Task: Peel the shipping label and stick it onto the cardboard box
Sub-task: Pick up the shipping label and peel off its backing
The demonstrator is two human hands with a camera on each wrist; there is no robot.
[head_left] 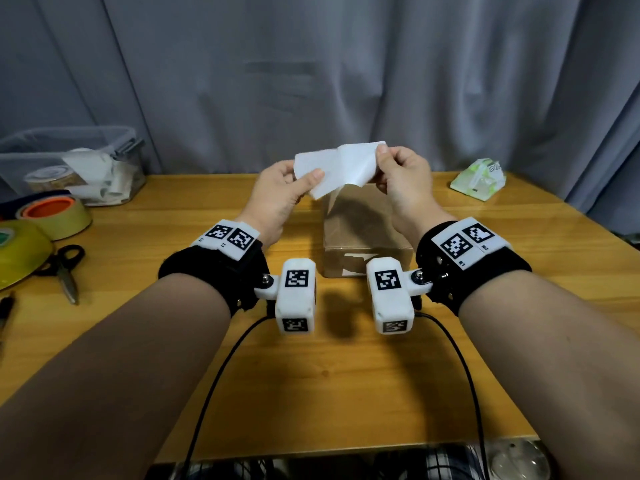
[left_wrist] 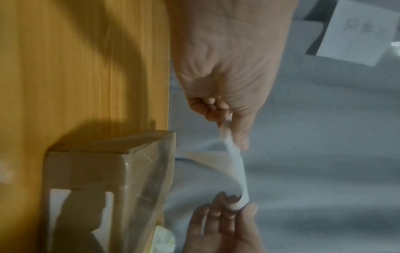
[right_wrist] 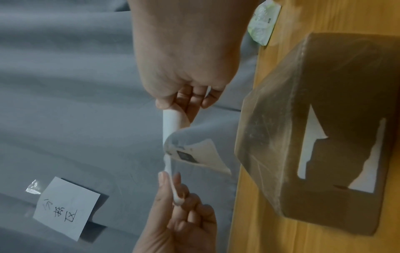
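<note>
A white shipping label sheet (head_left: pixel 337 166) hangs in the air above the brown cardboard box (head_left: pixel 363 233), which stands mid-table. My left hand (head_left: pixel 306 176) pinches the sheet's lower left edge with thumb on top. My right hand (head_left: pixel 381 154) pinches its upper right corner. In the right wrist view the label sheet (right_wrist: pixel 202 154) parts into two layers between the right hand (right_wrist: pixel 173 105) and the left hand (right_wrist: pixel 173 191), and a printed face shows. The left wrist view shows the left hand (left_wrist: pixel 228 123) pinching the curled label sheet (left_wrist: pixel 237 171) beside the box (left_wrist: pixel 90 171).
At the back left stands a clear plastic bin (head_left: pixel 69 161). Tape rolls (head_left: pixel 55 213) and scissors (head_left: pixel 65 268) lie on the left of the wooden table (head_left: pixel 311 393). A green-white packet (head_left: pixel 479 180) sits back right. A grey curtain (head_left: pixel 311 81) hangs behind.
</note>
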